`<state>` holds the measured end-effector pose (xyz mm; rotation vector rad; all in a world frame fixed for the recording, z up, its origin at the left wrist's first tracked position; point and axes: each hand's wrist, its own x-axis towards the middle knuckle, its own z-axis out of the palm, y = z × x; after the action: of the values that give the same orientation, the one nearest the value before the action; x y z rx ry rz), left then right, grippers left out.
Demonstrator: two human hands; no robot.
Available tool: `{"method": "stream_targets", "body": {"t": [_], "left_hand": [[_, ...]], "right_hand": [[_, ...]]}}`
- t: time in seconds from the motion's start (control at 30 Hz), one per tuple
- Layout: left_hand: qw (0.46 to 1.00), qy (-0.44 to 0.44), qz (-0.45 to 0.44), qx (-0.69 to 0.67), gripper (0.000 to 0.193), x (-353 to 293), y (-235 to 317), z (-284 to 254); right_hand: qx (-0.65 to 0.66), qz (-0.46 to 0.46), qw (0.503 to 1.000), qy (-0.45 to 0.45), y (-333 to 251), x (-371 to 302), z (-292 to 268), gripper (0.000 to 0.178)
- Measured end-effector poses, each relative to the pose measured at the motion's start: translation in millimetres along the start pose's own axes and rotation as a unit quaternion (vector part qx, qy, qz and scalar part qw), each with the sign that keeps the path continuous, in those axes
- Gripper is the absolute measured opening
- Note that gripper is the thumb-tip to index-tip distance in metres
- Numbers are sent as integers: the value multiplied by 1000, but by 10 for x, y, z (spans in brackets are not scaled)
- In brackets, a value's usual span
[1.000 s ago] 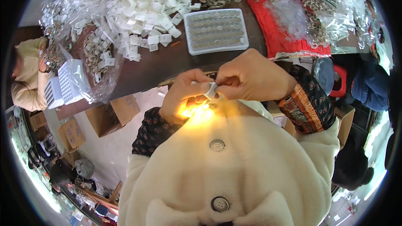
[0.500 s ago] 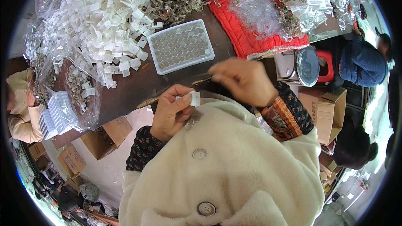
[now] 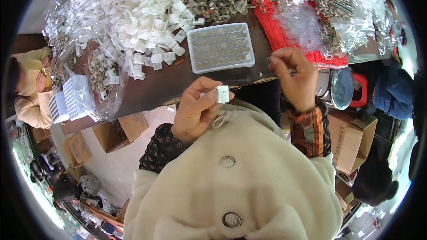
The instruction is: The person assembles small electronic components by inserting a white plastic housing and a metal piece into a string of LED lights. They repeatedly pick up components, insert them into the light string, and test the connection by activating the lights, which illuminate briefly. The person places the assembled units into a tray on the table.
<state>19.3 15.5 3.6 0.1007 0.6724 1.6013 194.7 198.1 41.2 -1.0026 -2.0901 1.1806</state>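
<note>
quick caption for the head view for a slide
Left hand pinches a small white plastic piece while the right hand reaches toward a tray of round parts.

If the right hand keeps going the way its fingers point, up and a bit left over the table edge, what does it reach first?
Most likely the clear tray of small round parts: the right hand is raised near the table edge, fingers toward the tray's right end. Depth is unclear, so it could pass above it toward the red cloth.

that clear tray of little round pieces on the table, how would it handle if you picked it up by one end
The clear tray looks like thin moulded plastic, so it would probably flex or sag. Its shallow pockets are open on top, so the small round pieces could well spill if it tilts. It likely feels light.
</note>
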Motion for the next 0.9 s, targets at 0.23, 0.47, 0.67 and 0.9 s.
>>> {"method": "stream_targets", "body": {"t": [0.23, 0.47, 0.67, 0.9], "left_hand": [[998, 10, 62, 25, 19, -28, 38, 149], [995, 14, 94, 6, 15, -50, 10, 116], [995, 15, 88, -34, 15, -56, 32, 62], [995, 28, 97, -18, 15, -78, 48, 17]], "right_hand": [[143, -112, 979, -95, -492, -185, 538, 11], [101, -144, 979, -99, -523, -159, 605, 11], [112, -136, 979, -100, -488, -166, 684, 12], [104, -119, 978, -136, -519, -135, 662, 12]]}}
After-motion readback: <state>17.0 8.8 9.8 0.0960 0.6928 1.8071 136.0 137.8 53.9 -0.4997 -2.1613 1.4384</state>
